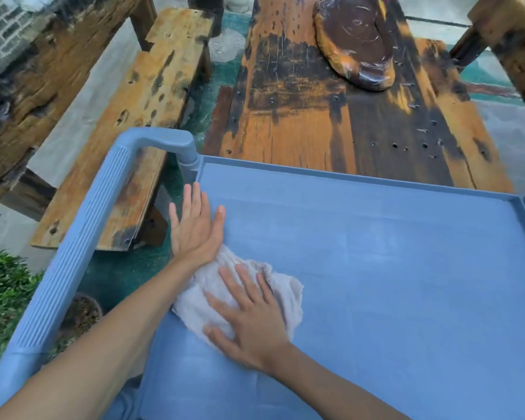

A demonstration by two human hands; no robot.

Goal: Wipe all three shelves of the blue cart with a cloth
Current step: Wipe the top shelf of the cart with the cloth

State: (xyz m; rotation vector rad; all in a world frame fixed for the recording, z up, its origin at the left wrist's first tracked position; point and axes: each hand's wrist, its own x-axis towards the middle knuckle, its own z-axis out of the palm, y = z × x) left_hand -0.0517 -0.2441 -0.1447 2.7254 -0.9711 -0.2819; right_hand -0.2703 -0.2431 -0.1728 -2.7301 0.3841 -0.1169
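The blue cart's top shelf (pixel 391 268) fills the lower right of the view, with a raised rim along its far edge. A crumpled white cloth (pixel 288 295) lies on the shelf near its left side. My right hand (pixel 249 316) presses flat on the cloth with fingers spread. My left hand (pixel 196 228) lies flat with straight fingers on the shelf's left edge, its wrist touching the cloth's upper end. The two lower shelves are hidden under the top one.
The cart's ribbed blue handle (pixel 82 237) arches along the left. A worn wooden table (pixel 315 116) with a plastic-wrapped brown slab (pixel 355 43) stands beyond the cart. A wooden bench (pixel 134 116) sits at left, a green plant (pixel 3 295) at lower left.
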